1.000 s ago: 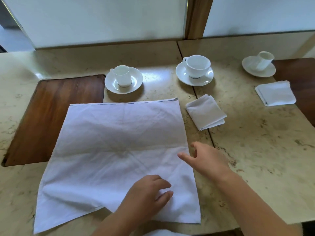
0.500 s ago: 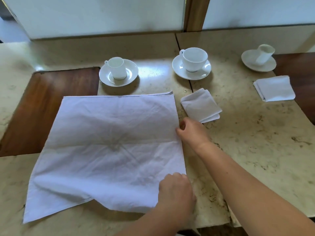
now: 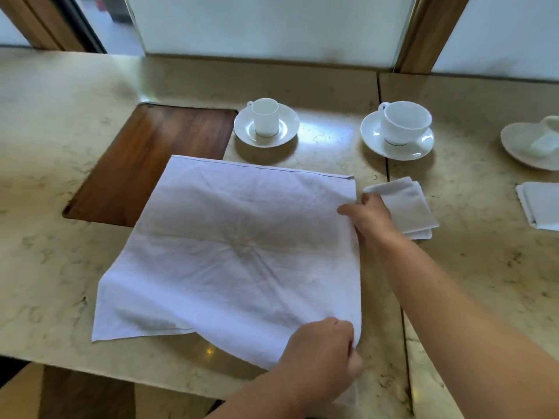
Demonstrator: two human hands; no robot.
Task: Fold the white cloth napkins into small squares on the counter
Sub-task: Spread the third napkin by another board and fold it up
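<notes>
A large white cloth napkin [image 3: 236,252] lies spread open on the marble counter [image 3: 60,252], its near right part lifted off the surface. My left hand [image 3: 320,358] pinches the napkin's near right corner. My right hand [image 3: 369,219] grips the napkin's right edge further back. Just right of that hand lies a folded white napkin [image 3: 408,207] as a small square. Another folded napkin [image 3: 541,207] shows at the right edge of the view.
Behind the napkin stand a small white cup on a saucer [image 3: 266,125] and a larger cup on a saucer [image 3: 399,131]; a third saucer [image 3: 532,146] sits far right. A dark wooden inset [image 3: 151,158] lies to the left. The counter's front edge runs below the napkin.
My left hand slid from the napkin's middle near edge to its near right corner and took hold. My right hand moved further back along the right edge and gripped it.
</notes>
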